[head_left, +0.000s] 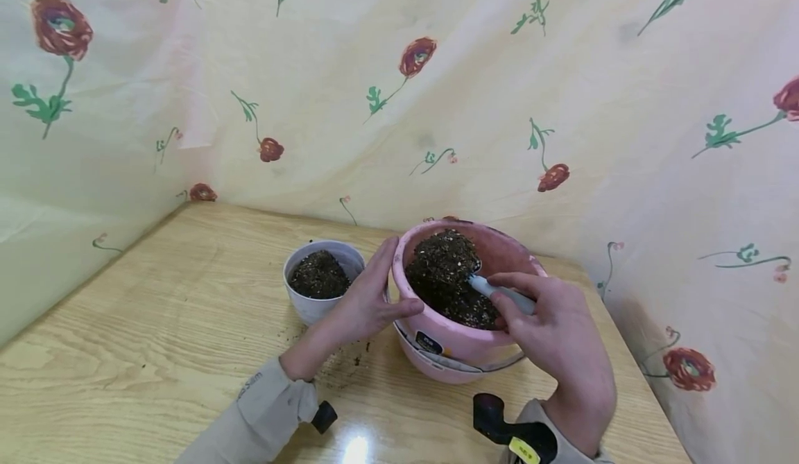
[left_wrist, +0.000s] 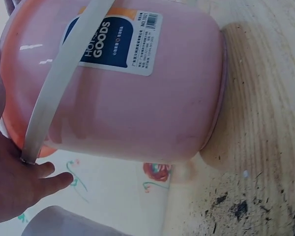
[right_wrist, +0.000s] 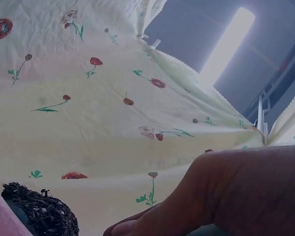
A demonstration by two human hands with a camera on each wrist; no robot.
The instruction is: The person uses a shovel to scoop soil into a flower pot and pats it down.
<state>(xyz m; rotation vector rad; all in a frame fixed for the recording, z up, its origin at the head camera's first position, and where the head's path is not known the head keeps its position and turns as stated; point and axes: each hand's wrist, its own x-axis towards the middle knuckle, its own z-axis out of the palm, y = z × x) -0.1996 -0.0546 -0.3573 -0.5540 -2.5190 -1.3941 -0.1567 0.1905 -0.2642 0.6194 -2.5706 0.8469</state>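
A pink bucket (head_left: 458, 336) stands on the table, part-filled with dark potting soil (head_left: 477, 311). My left hand (head_left: 362, 304) rests against the left side of its rim, thumb at the front and straight fingers along the outside. My right hand (head_left: 555, 325) grips the pale blue handle of a small trowel (head_left: 502, 294) over the bucket. Dark soil (head_left: 446, 256) is heaped on the trowel, hiding most of its blade; the right wrist view also shows this soil heap (right_wrist: 44, 211). Just left of the bucket stands a white pot (head_left: 308, 304) with soil mounded inside.
Soil crumbs (left_wrist: 241, 209) lie scattered on the wooden table (head_left: 156, 325) between pot and bucket. The bucket's pale carrying handle (left_wrist: 54, 88) hangs down its front. A flower-print curtain (head_left: 324, 103) rises close behind the bucket and along both sides.
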